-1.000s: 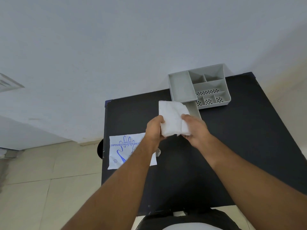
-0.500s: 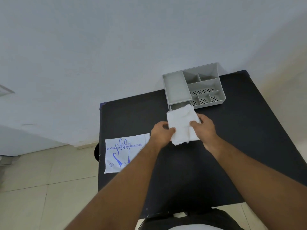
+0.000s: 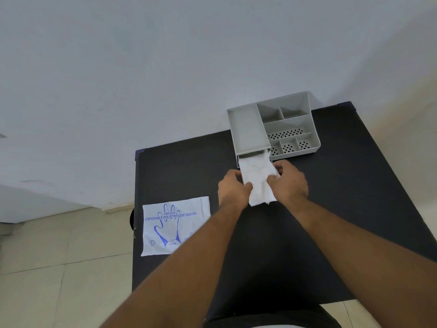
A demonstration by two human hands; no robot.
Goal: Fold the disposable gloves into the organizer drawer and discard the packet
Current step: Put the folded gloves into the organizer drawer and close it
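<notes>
There, gloves (image 3: pixel 258 176) between both hands.

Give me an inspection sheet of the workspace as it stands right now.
Surface: black table, against a pale wall.
Gloves: white folded stack, far end in the pulled-out drawer, near end hanging out.
Organizer: grey organizer at the table's far edge, its top compartments look empty.
Packet: packet flat at the table's left edge, not yet discarded.
Clutter: nothing seen.
Hands: left hand and right hand grip the stack from either side.
Cables: nothing seen.
Surroundings: tiled floor at left; no bin in view.
</notes>
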